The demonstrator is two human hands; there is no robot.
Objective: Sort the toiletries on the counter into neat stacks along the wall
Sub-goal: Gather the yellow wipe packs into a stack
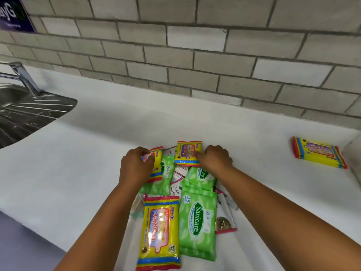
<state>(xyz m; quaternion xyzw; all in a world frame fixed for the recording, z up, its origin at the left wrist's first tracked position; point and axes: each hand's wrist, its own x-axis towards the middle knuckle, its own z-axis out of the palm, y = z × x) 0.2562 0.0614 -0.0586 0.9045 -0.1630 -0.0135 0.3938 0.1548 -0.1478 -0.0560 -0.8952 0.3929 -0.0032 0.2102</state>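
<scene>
A jumble of wipe packs and sachets lies on the white tabletop [82, 153], well out from the tiled wall [195, 55]. At the far edge of the heap, a yellow Giggles pack [188, 153] sits flat, and the right hand [215, 158] lies against its right side, fingers [199, 155] curled down with the tips on the pack's lower right corner; whether they have pinched it or only press on it I cannot tell. Just to the left, a second yellow Giggles pack [156, 163] lies half under the left hand [135, 166], whose fingers are curled over its upper end, thumb side toward the pack, gripping it. Both forearms reach forward from the near edge, converging on the heap, palms down.

Between and below the hands lie green Sanicare packs: one under the left hand's pack [166, 173], one by the right wrist [201, 176], and a large one nearest the viewer [197, 225]. Beside that one lies a big yellow Giggles pack [159, 233]. White Dove sachets [175, 189] poke out from the middle.

Far right, near the wall, a small stack of Giggles packs [318, 152] sits apart. A steel sink [29, 112] is at left.
</scene>
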